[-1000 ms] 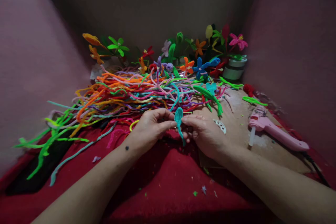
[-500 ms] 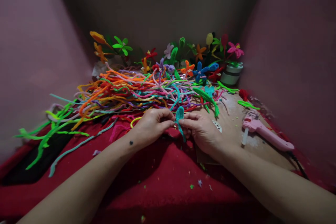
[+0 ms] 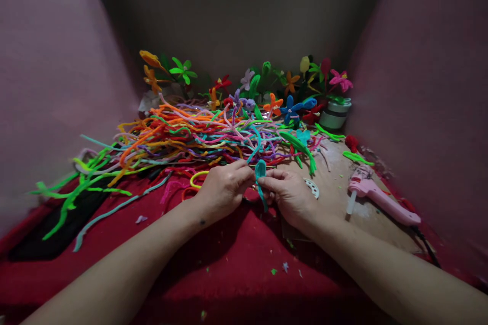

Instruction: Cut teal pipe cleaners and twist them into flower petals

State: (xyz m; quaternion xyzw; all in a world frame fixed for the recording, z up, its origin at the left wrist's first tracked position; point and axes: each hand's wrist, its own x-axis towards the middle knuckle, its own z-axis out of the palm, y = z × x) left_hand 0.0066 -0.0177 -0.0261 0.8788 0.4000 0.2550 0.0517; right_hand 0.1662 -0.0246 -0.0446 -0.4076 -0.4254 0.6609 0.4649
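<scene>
A teal pipe cleaner [image 3: 261, 168], bent into a narrow petal-like loop with a tail hanging below, stands upright between my hands. My right hand [image 3: 292, 195] pinches it at the base of the loop with thumb and forefinger. My left hand [image 3: 227, 183] is closed right beside it, fingertips pressed together at the loop's left side. What lies between those fingertips is mostly hidden. A curved teal strand [image 3: 259, 139] rises from behind the left fingers over the pile; whether it belongs to the same piece I cannot tell.
Behind my hands spreads a pile of coloured pipe cleaners [image 3: 183, 132]. Finished fuzzy flowers [image 3: 290, 107] and a white pot [image 3: 335, 113] line the back. At right, a pink glue gun [image 3: 381, 198] lies on a cardboard sheet [image 3: 335, 177]. Yellow-handled scissors [image 3: 197, 179] sit by my left wrist.
The view has shifted slightly. My left hand has turned, its fingers curling in more beside the loop. My right hand keeps its pinch on the pipe cleaner.
</scene>
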